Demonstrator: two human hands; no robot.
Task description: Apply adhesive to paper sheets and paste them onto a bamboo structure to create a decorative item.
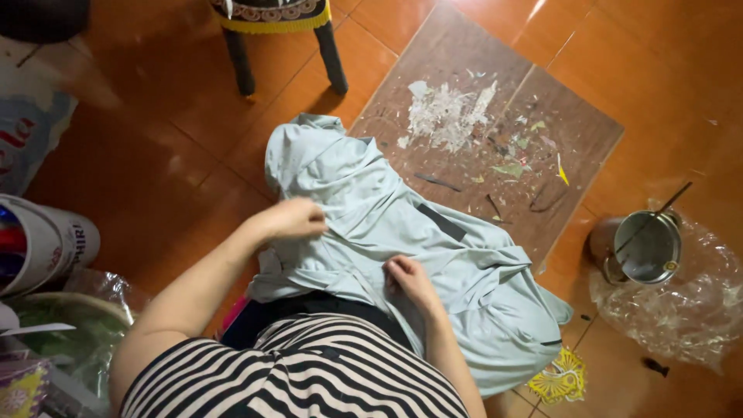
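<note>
garment (433,255): a pale grey-green cloth piece lying crumpled on the floor in front of me, spread from my lap out toward 12 o'clock; its far end, which looks like a hood, reaches the corner of the board (495,147); a dark strip sits on it near the middle

left hand (292,218): at about 10 o'clock from the garment's centre; my fingers are curled shut, pinching up a fold of the cloth near the hood end

right hand (409,280): at about 6 o'clock on the garment, close to my body; my fingers are bent in and pressed on the cloth, closed over a small gather; how much they hold I cannot tell

weight: I judge it light; the folds stand up on their own and lift easily in a pinch

stiffness: soft and limp; it drapes, wrinkles and sags wherever I do not support it

surface: smooth, faintly sheeny; probably a little slippery, so a pinch needs a full fold, not a single layer

fragility: not fragile; snagging on the rough board is the only risk I see

where to hold: at seams, hem or hood edge, two hands well apart, so it hangs flat instead of bunching

surroundings: metal bucket (646,246) at 3 o'clock on clear plastic; stool legs (286,54) at 12 o'clock; board with paper scraps at 1 o'clock; yellow cut-out (561,379) at 5 o'clock
</note>
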